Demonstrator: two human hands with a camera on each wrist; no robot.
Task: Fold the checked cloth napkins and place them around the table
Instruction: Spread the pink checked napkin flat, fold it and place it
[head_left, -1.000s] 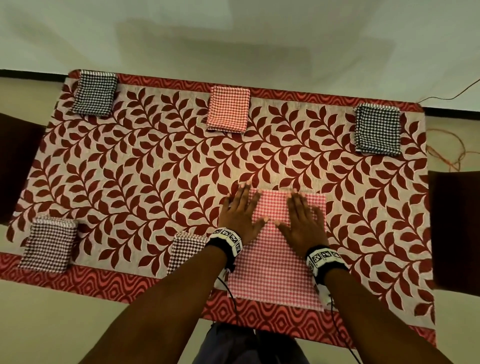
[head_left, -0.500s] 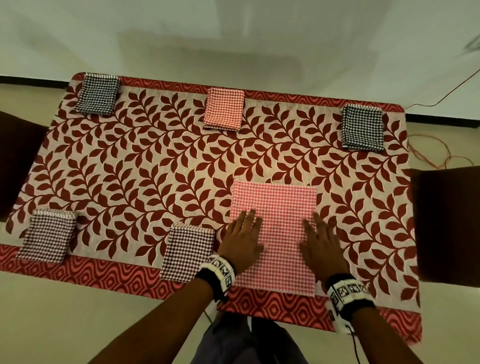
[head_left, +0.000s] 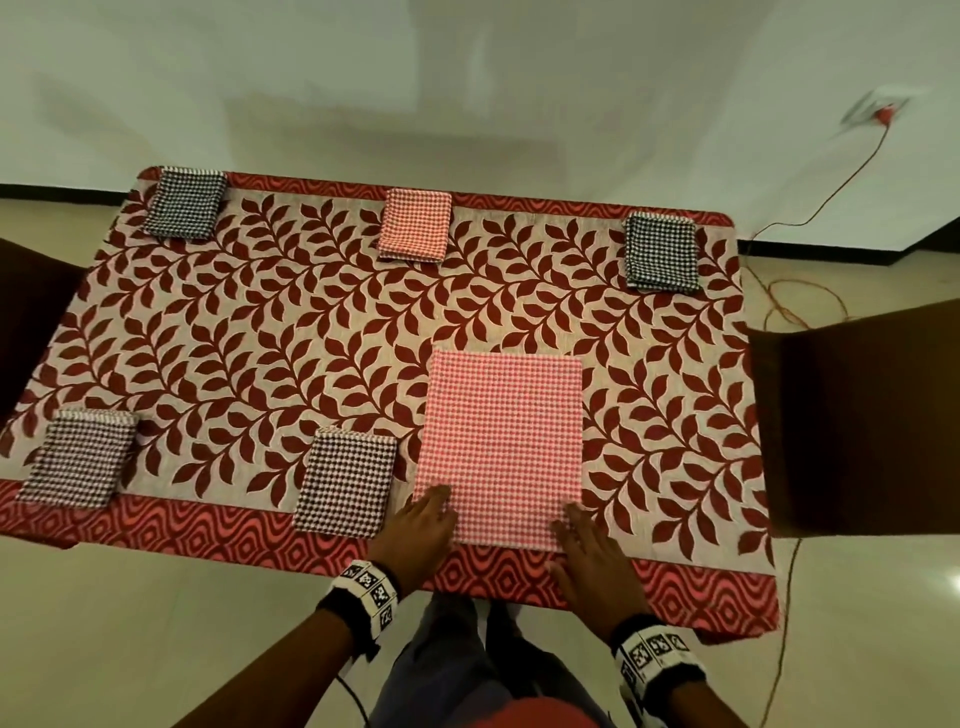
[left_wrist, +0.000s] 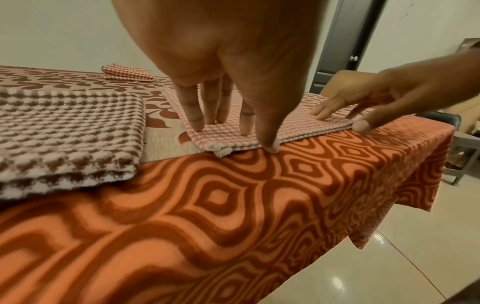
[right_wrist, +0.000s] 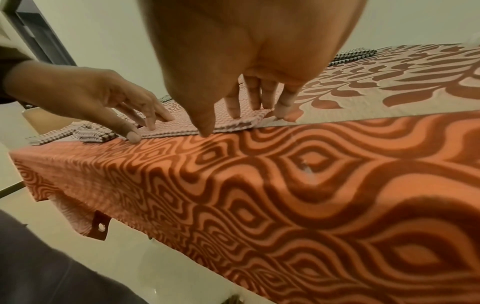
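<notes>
A pink checked napkin (head_left: 504, 447) lies flat as a folded rectangle near the table's front edge, right of centre. My left hand (head_left: 423, 519) rests straight fingers on its near-left corner (left_wrist: 207, 139), thumb tip on the tablecloth at the hem. My right hand (head_left: 582, 535) lies the same way on the near-right corner (right_wrist: 249, 121). Neither hand has lifted the cloth. Folded napkins sit around the table: dark checked far left (head_left: 184, 202), pink far middle (head_left: 414, 223), dark checked far right (head_left: 661, 251), brown checked near left (head_left: 78, 457) and near middle (head_left: 345, 478).
The table wears a leaf-patterned tablecloth (head_left: 260, 338) with a red wavy border that hangs over the front edge. Dark chair backs stand at the left end (head_left: 31, 322) and the right end (head_left: 852, 415). An orange cable (head_left: 800, 301) trails on the floor at far right.
Both hands slid back along the pink napkin from its far half to its near corners. The napkin stayed flat in place.
</notes>
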